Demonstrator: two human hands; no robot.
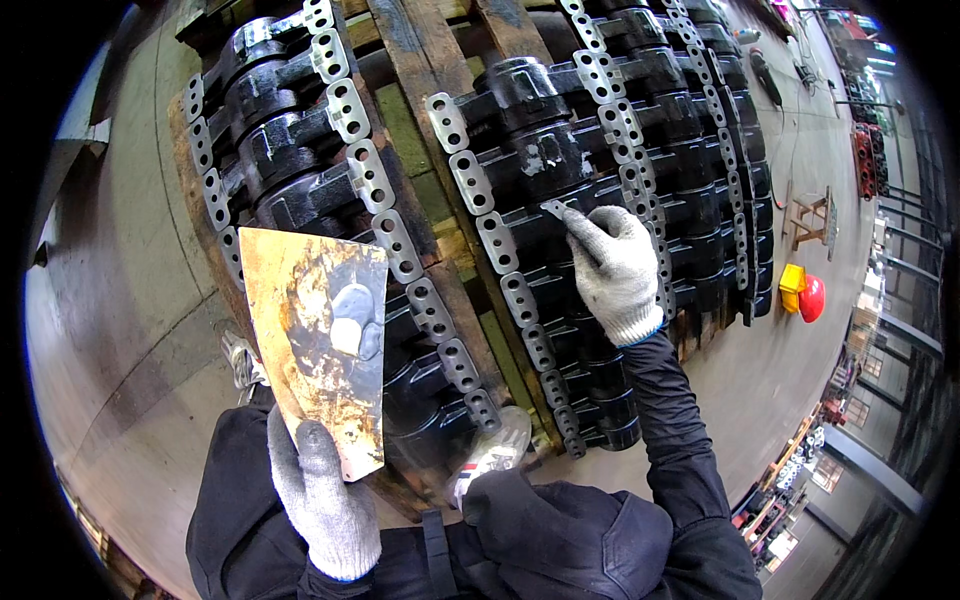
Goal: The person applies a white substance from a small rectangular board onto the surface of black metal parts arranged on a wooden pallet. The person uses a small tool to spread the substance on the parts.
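Note:
My left hand (328, 505), in a whitish knit glove with grey fingers, grips the lower edge of a stained, tapering board (275, 300). A mound of grey and whitish paste (350, 310) sits on the board. My right hand (620, 275), gloved alike, pinches a small flat metal scraper (553, 208). Its tip is over or against a glossy black cast part (520, 95) in the middle row; whether it touches, I cannot tell. Just above the tip, the black coating shows pale grey patches (545, 160). Bare metal plates with holes (470, 182) line the row's left edge.
Another row of black parts (262, 130) lies to the left, more rows to the right, on wooden pallets (425, 60). My shoe (505, 445) is beside the middle row. A wooden stool (812, 220), a yellow object (792, 287) and a red rounded object (812, 299) stand at right.

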